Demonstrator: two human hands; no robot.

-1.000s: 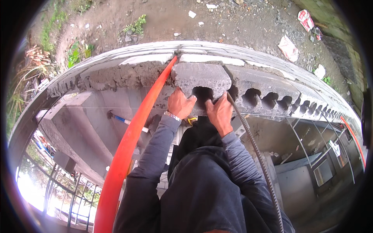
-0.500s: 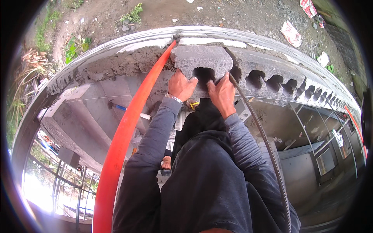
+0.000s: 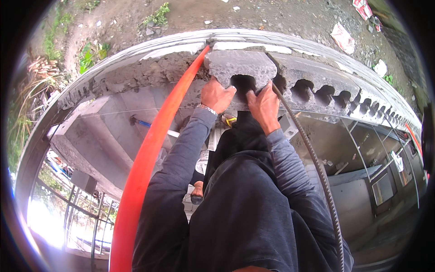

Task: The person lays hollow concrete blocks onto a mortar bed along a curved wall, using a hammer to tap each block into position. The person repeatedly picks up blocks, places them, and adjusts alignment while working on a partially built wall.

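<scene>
A grey hollow concrete block point(image 3: 242, 62) sits on top of the wall, between an orange pipe point(image 3: 152, 149) and a ribbed steel bar point(image 3: 312, 167). My left hand point(image 3: 216, 96), with a metal bracelet at the wrist, grips the block's near left end. On the near right part my right hand point(image 3: 264, 108) is closed, thumb at the edge of the dark hollow between the hands. The fingers of both hands are partly hidden beneath or behind the block. The bar rises close beside my right hand.
Hollow blocks point(image 3: 335, 79) with open cavities continue along the wall to the right; rough mortar point(image 3: 140, 75) lies to the left. A thin string point(image 3: 122, 112) runs along the near side. Below are concrete steps point(image 3: 113, 131), a blue-handled hammer point(image 3: 145, 123) and a person's foot point(image 3: 197, 192).
The whole view has shifted slightly to one side. Both hands keep their grip, and the block shows no clear movement against the pipe and wall.
</scene>
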